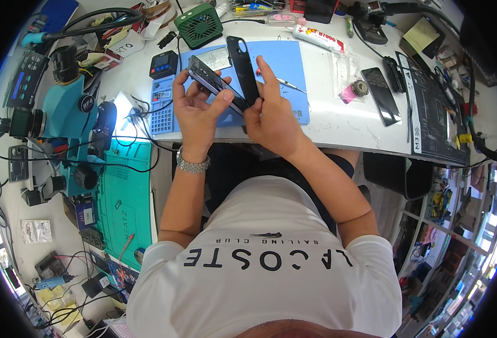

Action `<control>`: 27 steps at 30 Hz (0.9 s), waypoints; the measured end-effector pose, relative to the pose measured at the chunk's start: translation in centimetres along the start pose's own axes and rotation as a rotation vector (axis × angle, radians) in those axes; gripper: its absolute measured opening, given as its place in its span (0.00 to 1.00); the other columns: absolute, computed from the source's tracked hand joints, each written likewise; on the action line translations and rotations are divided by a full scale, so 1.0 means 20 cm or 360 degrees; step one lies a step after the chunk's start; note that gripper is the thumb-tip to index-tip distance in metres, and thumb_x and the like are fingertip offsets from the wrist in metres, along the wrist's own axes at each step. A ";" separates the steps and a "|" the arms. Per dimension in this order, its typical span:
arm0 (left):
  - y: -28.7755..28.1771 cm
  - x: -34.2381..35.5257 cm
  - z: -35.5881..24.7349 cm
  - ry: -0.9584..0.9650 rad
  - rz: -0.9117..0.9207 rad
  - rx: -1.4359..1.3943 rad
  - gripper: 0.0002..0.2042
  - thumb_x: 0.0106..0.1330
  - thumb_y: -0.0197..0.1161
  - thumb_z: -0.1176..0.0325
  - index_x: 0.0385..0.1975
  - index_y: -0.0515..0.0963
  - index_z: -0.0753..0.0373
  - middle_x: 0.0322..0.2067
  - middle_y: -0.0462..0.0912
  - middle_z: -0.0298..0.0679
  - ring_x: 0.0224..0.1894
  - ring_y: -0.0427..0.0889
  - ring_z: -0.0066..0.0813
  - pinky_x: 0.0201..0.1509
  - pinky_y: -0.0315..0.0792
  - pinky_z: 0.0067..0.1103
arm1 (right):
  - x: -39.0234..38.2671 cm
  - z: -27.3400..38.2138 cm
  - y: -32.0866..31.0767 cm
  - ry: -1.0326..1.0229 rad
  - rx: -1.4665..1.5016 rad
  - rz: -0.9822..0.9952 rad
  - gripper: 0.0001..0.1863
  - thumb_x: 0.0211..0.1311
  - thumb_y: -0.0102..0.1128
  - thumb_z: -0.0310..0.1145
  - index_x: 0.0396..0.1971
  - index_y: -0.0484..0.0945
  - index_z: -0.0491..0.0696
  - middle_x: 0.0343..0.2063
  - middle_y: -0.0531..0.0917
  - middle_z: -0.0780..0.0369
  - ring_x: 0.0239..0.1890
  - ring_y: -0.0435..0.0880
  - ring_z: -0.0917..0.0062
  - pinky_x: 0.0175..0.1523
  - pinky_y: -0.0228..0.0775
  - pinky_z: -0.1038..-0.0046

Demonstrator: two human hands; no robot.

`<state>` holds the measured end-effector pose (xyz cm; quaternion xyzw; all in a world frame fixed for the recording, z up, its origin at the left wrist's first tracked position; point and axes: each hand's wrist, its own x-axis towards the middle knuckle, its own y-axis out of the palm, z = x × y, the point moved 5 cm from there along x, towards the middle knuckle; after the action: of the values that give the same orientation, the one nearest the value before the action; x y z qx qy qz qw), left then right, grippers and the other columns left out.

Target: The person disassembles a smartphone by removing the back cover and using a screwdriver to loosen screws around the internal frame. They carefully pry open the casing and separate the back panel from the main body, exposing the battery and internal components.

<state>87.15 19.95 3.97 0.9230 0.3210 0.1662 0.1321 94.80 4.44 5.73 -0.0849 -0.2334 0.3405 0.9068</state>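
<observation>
My left hand (pixel 199 115), a metal-band watch at its wrist, is closed around a smartphone (pixel 213 80), thumb along one edge. The phone is tilted above the front of a blue work mat (pixel 294 106). A black phone case (pixel 240 66) with a camera cutout stands nearly upright beside the phone. My right hand (pixel 276 121) pinches the case at its lower end, index finger pointing up. The lower ends of phone and case come close together; whether they touch, I cannot tell. Behind them on the mat lie a pale flat piece (pixel 217 58) and a thin screwdriver (pixel 288 84).
A green fan (pixel 199 26) and a white glue tube (pixel 319 38) stand and lie behind the mat. Another dark phone (pixel 381 96) lies to the right, near a black printed mat (pixel 428 115). At the left are a teal microscope (pixel 65 104), loose cables and a green mat (pixel 126 197).
</observation>
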 end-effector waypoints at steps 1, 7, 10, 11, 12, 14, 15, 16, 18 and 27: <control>0.01 0.00 -0.01 0.0011 -0.0004 0.0007 0.42 0.57 0.78 0.85 0.69 0.60 0.62 0.57 0.82 0.54 0.58 0.85 0.45 0.62 0.83 0.35 | -0.01 -0.01 0.00 -0.0109 -0.0074 -0.0092 0.47 0.57 0.55 0.14 0.77 0.45 0.33 0.51 0.83 0.37 0.31 0.88 0.48 0.44 0.82 0.49; 0.06 -0.02 -0.03 0.0186 -0.0007 0.0117 0.44 0.53 0.80 0.86 0.68 0.59 0.62 0.58 0.79 0.52 0.62 0.82 0.44 0.60 0.86 0.37 | -0.01 -0.04 0.01 -0.0312 -0.0170 -0.0289 0.48 0.58 0.54 0.13 0.77 0.39 0.33 0.62 0.75 0.35 0.30 0.88 0.52 0.44 0.85 0.55; 0.08 -0.03 -0.04 0.0298 0.0017 0.0150 0.46 0.51 0.81 0.86 0.68 0.59 0.61 0.59 0.78 0.52 0.64 0.80 0.43 0.60 0.87 0.36 | -0.02 -0.07 0.01 -0.0193 -0.0136 -0.0249 0.47 0.60 0.54 0.13 0.76 0.39 0.32 0.63 0.73 0.35 0.30 0.88 0.51 0.45 0.86 0.58; 0.08 -0.03 -0.04 0.0331 0.0027 0.0155 0.46 0.51 0.82 0.86 0.68 0.59 0.61 0.60 0.77 0.52 0.65 0.79 0.42 0.60 0.87 0.35 | -0.02 -0.07 0.01 -0.0247 -0.0188 -0.0299 0.47 0.61 0.53 0.14 0.76 0.39 0.31 0.61 0.75 0.35 0.31 0.88 0.50 0.45 0.86 0.58; 0.08 -0.03 -0.04 0.0377 0.0041 0.0168 0.47 0.50 0.82 0.85 0.68 0.59 0.61 0.60 0.77 0.52 0.65 0.79 0.42 0.60 0.87 0.35 | -0.02 -0.07 0.00 -0.0297 -0.0242 -0.0353 0.46 0.61 0.53 0.14 0.76 0.39 0.31 0.59 0.78 0.35 0.31 0.88 0.50 0.45 0.86 0.59; 0.09 -0.04 -0.03 0.0470 0.0068 0.0192 0.47 0.50 0.83 0.85 0.69 0.59 0.61 0.61 0.76 0.53 0.65 0.79 0.42 0.60 0.87 0.34 | -0.02 -0.09 0.01 -0.0302 -0.0233 -0.0438 0.45 0.63 0.52 0.14 0.76 0.38 0.31 0.56 0.80 0.36 0.31 0.88 0.49 0.42 0.85 0.59; 0.08 -0.04 -0.02 0.0474 0.0075 0.0174 0.47 0.50 0.83 0.85 0.69 0.59 0.61 0.61 0.76 0.53 0.65 0.79 0.42 0.60 0.87 0.34 | -0.02 -0.10 0.01 -0.0267 -0.0198 -0.0443 0.45 0.63 0.51 0.14 0.76 0.38 0.31 0.56 0.79 0.35 0.32 0.88 0.48 0.42 0.85 0.59; 0.08 -0.04 -0.02 0.0479 0.0082 0.0157 0.47 0.50 0.83 0.85 0.69 0.59 0.62 0.62 0.75 0.53 0.65 0.79 0.41 0.60 0.87 0.34 | -0.02 -0.11 0.01 -0.0231 -0.0164 -0.0448 0.44 0.64 0.51 0.14 0.76 0.38 0.30 0.57 0.78 0.34 0.32 0.88 0.47 0.41 0.84 0.59; 0.08 -0.05 -0.02 0.0494 0.0092 0.0145 0.47 0.50 0.83 0.84 0.69 0.58 0.62 0.62 0.75 0.54 0.66 0.79 0.41 0.60 0.87 0.33 | -0.03 -0.12 0.01 -0.0090 -0.0053 -0.0399 0.43 0.64 0.50 0.15 0.75 0.39 0.30 0.62 0.74 0.32 0.36 0.89 0.45 0.42 0.84 0.60; 0.03 -0.06 -0.02 0.0620 -0.0097 0.0167 0.50 0.52 0.83 0.82 0.71 0.55 0.60 0.60 0.76 0.49 0.63 0.80 0.37 0.63 0.83 0.31 | -0.04 -0.12 0.06 -0.0303 -0.0147 -0.0396 0.27 0.71 0.55 0.19 0.69 0.64 0.35 0.52 0.84 0.39 0.56 0.86 0.46 0.52 0.83 0.60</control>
<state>86.41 18.76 4.21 0.8688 0.3766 0.3206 0.0243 94.67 4.82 2.89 -0.0642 -0.3423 0.2210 0.9110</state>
